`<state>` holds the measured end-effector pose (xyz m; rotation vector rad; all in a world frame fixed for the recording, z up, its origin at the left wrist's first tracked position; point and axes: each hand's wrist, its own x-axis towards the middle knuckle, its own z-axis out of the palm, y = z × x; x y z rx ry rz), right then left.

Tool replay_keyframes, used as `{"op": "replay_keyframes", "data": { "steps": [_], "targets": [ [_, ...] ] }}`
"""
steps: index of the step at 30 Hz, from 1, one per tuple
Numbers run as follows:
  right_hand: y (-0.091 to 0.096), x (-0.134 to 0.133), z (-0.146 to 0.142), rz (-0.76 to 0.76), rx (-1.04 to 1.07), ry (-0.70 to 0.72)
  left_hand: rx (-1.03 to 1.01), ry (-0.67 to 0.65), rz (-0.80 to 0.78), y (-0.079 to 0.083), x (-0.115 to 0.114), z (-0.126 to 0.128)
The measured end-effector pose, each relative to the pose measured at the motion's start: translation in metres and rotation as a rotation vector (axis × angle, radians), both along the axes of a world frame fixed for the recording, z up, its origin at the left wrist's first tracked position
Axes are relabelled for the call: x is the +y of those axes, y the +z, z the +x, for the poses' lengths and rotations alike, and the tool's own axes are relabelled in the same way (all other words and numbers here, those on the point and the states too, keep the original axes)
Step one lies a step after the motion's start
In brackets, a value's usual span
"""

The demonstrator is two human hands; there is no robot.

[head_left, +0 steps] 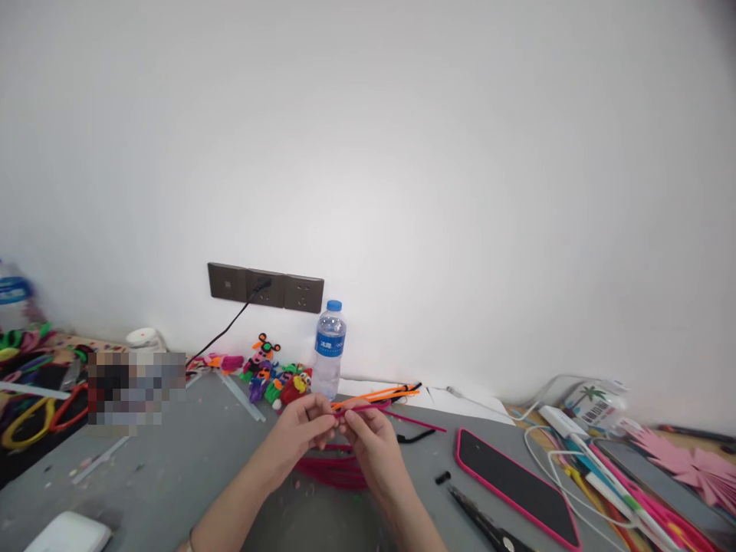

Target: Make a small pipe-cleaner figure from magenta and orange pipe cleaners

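My left hand and my right hand meet over the grey table, fingers pinched together. Both grip a pink pipe cleaner that runs between them and trails off to the right. Under my hands lies a bundle of dark pink pipe cleaners. Just beyond my fingers lie orange pipe cleaners and a black one.
A water bottle stands by the wall with small pipe-cleaner figures to its left. A phone in a pink case, scissors, cables and a white charger lie on the right. Coloured pipe cleaners pile up on the left.
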<state>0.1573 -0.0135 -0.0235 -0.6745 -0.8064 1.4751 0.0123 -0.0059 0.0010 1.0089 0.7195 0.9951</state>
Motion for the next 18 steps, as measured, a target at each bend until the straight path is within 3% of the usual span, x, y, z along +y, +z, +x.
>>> {"op": "replay_keyframes", "data": {
  "steps": [2, 8, 14, 18],
  "targets": [
    [-0.001, 0.002, 0.005, -0.015, -0.055, 0.025, 0.054, -0.073, -0.028, 0.002, -0.002, -0.002],
    [0.010, -0.005, 0.025, -0.017, -0.288, 0.334, 0.229, -0.284, -0.041, 0.010, -0.005, -0.009],
    [0.019, -0.009, 0.030, -0.023, -0.304, 0.379, 0.368, -0.363, -0.046, 0.003, -0.003, -0.012],
    [0.020, -0.010, 0.031, -0.033, -0.332, 0.445, 0.357, -0.391, -0.056, 0.001, -0.003, -0.009]
  ]
}}
